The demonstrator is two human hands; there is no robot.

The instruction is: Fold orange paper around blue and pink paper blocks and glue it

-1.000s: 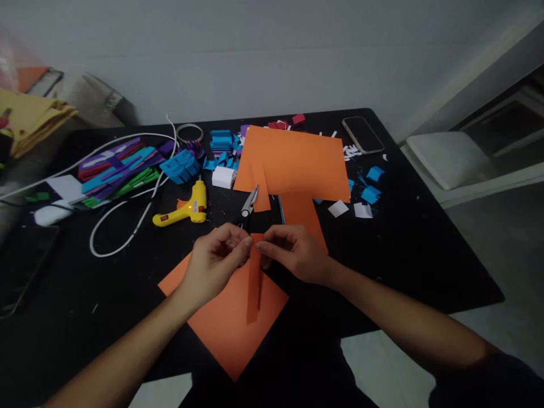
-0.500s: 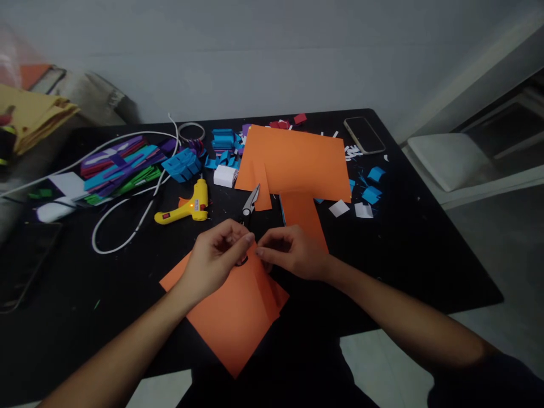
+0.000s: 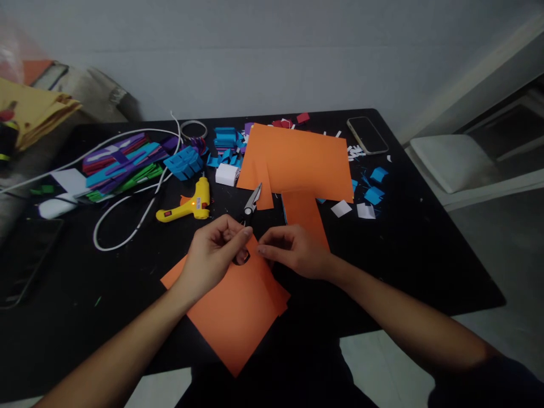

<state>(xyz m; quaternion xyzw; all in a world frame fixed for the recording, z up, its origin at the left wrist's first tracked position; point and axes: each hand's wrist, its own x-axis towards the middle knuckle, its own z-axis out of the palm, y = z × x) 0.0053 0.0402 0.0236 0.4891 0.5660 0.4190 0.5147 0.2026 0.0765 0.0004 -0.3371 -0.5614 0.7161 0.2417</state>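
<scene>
My left hand (image 3: 216, 249) pinches the upper corner of an orange sheet of paper (image 3: 233, 323) between thumb and fingers. Close beside it, my right hand (image 3: 297, 252) is closed, thumb and fingertips together at the same sheet's right edge. The sheet slants down toward the table's front edge, with a darker layer showing along its right side. Just beyond my left hand lie scissors (image 3: 254, 199), blades apart, handles partly hidden by that hand. A narrow orange paper strip (image 3: 264, 187) is beside the blades. Behind my right hand rests a darker orange piece (image 3: 305, 212).
A large orange sheet (image 3: 301, 161) lies farther back on the black table (image 3: 408, 249). To the left are a yellow glue gun (image 3: 198, 203), a white cable (image 3: 127, 243) and bundled coloured strips (image 3: 123, 164). Blue paper pieces (image 3: 374, 195) and a phone (image 3: 368, 135) are at right.
The right-hand layer of the orange sheet has flattened and shifted slightly right. My left hand has moved up a little; my right hand stays nearly in place.
</scene>
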